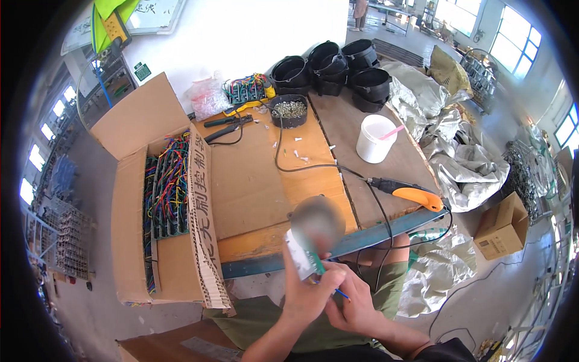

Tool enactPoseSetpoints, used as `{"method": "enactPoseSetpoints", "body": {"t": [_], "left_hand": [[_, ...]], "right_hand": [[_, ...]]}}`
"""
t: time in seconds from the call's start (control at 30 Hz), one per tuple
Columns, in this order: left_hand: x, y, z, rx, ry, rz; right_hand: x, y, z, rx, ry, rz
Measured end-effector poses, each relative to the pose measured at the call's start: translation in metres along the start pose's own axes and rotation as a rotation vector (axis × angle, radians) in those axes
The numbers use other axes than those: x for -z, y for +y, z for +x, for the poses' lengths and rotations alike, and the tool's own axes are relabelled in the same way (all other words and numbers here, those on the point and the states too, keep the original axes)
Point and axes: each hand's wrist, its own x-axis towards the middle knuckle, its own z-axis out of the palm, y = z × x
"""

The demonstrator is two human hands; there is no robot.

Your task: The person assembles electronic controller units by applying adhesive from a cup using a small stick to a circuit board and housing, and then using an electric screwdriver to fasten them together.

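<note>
Just past the table's front edge, over my lap, my left hand (306, 297) is closed around a small green circuit board (315, 263) with a pale, silvery-white block (298, 248) on its side. My right hand (354, 304) meets it from the right, its fingers pinched together at the board's lower end. A short blue wire (342, 294) sticks out between the two hands. The fingers partly cover the wires, so where they join the board is hidden. A round blurred patch covers the area just above the board.
Left on the table, an open cardboard box (199, 241) holds several wired boards (170, 187). Behind lie pliers (228, 129), a black bowl of small metal parts (289, 111) and black buckets (370, 87). A white tub (375, 140) and an orange-black corded tool (416, 194) sit right; its cable crosses the table.
</note>
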Motion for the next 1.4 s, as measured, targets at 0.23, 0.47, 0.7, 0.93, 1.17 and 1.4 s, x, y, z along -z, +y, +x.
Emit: {"method": "enactPoseSetpoints", "body": {"t": [0.23,0.47,0.7,0.93,1.17,1.4], "left_hand": [[0.026,0.014,0.012,0.04,-0.323,0.413],[0.065,-0.014,0.076,-0.443,-0.193,0.976],[0.037,-0.013,0.046,-0.411,-0.059,1.029],[0.064,-0.033,0.079,-0.378,-0.282,0.789],[0.054,-0.061,0.073,-0.453,-0.085,0.67],[0.047,-0.061,0.063,-0.413,0.026,0.721]], "right_hand": [[0.027,0.023,0.025,-0.122,0.181,-0.04],[0.095,0.045,0.069,-0.566,-0.084,0.429],[0.11,0.027,0.121,-0.677,-0.212,0.198],[0.099,0.021,0.15,-0.528,-0.378,0.018],[0.07,0.041,0.164,-0.12,-0.572,-0.311],[0.074,0.044,0.161,-0.459,-0.45,-0.043]]}}
